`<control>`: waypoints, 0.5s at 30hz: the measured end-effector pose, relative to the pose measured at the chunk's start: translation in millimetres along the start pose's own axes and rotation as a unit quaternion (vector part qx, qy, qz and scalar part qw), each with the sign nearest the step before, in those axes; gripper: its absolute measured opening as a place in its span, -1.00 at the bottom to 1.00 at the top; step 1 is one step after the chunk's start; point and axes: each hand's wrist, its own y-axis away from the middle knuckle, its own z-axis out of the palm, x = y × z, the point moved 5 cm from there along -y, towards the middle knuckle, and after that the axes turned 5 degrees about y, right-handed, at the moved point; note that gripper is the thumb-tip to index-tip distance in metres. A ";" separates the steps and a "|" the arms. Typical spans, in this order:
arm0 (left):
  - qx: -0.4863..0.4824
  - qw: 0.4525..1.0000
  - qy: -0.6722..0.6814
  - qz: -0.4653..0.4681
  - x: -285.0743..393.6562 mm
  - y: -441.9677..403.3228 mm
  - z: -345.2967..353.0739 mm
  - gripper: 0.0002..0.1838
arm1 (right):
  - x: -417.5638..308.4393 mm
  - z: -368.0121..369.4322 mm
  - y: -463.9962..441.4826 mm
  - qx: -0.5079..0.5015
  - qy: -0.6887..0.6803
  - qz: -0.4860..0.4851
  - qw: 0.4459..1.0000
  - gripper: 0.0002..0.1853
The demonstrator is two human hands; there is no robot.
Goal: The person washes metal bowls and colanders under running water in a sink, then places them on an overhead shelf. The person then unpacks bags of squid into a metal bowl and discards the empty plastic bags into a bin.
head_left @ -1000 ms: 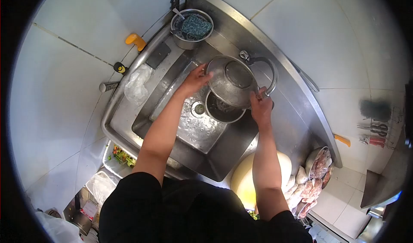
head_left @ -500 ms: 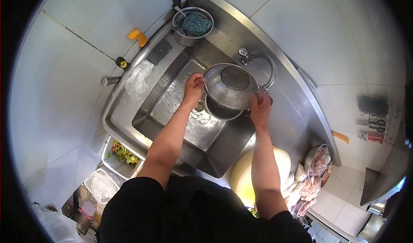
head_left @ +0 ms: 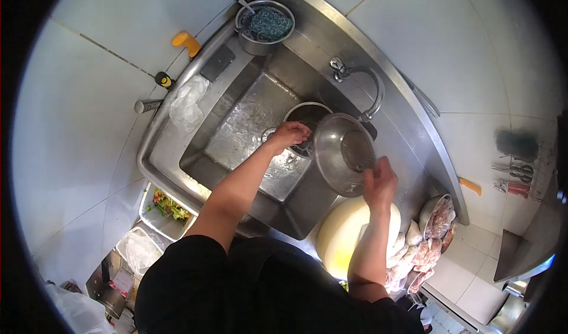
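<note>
One strainer, shifted since a moment ago from over the pot to beside it, tilted, gripped at the edge by the right hand alone. Left hand off the strainer, half curled over the pot, any hold unclear. Pot in the sink, now barer.
</note>
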 end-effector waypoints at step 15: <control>0.228 0.920 -0.300 -0.110 -144.6 -78.6 -75.8 -0.46 | 196.9 20.3 83.6 0.376 -0.562 0.400 0.619 -0.89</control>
